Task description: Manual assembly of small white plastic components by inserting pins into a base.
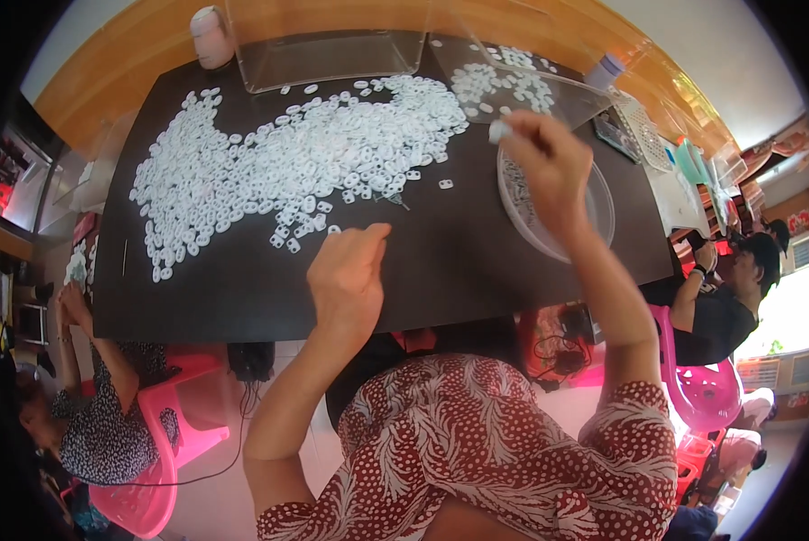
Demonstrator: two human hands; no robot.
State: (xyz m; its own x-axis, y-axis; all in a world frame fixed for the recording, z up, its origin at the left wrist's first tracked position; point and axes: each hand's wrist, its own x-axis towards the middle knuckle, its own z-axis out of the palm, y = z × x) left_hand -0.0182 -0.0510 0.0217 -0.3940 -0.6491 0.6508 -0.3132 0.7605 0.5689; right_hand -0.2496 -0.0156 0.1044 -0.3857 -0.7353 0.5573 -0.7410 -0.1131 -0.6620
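Note:
A broad heap of small white oval plastic pieces with two holes covers the far left and middle of the dark table. My right hand is raised above a round clear tub and pinches one white plastic piece. Inside the tub lie many small grey metal-looking parts. Close to the near edge of the heap, my left hand is closed, its thumb against the curled fingers; whatever it may hold is hidden. Beyond it lies a small grey bit among loose pieces.
A clear plastic bin stands behind the heap, beside a pink bottle. More white pieces lie at the far right near a purple-capped bottle and a phone-like dark object. People sit on pink chairs at both sides.

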